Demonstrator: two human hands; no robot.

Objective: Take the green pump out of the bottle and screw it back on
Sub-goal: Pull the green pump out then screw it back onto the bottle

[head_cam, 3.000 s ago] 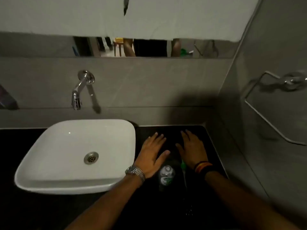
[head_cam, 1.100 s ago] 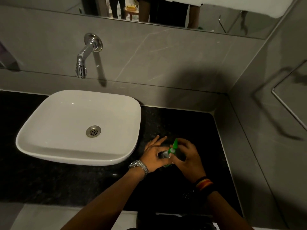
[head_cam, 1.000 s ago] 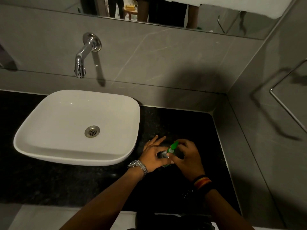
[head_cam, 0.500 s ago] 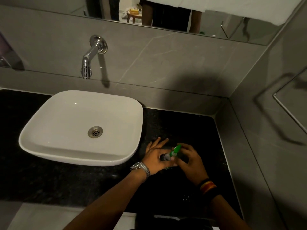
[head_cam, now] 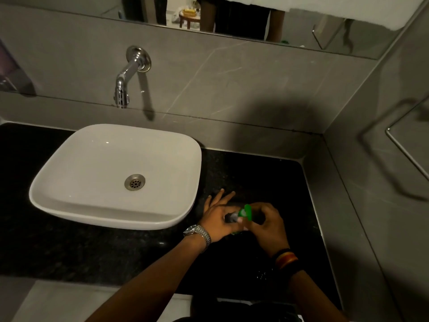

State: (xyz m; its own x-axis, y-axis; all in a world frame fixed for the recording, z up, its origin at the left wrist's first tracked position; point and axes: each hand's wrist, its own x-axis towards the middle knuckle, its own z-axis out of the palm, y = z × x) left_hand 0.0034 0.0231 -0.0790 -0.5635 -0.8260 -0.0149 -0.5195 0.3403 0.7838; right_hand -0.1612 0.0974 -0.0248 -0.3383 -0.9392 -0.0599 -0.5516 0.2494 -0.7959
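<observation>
A small clear bottle [head_cam: 231, 218] stands on the black counter [head_cam: 255, 177] just right of the basin, mostly hidden by my hands. My left hand [head_cam: 217, 220] wraps its thumb and palm around the bottle, with the other fingers spread out behind it. The green pump [head_cam: 246, 212] sits at the bottle's top, its nozzle pointing away from me. My right hand [head_cam: 267, 225] pinches the pump with thumb and fingertips. Whether the pump's collar is seated on the neck is hidden.
A white basin [head_cam: 69, 201] fills the counter's left half, with a chrome tap [head_cam: 121, 87] on the wall above it. Grey tiled walls [head_cam: 371, 182] close the counter at the back and right. A metal towel rail [head_cam: 406, 149] juts from the right wall.
Three seconds ago both hands lay flat beside the bottle with the pump on the counter. They have since closed on bottle and pump; the pump's nozzle has turned slightly over the last second.
</observation>
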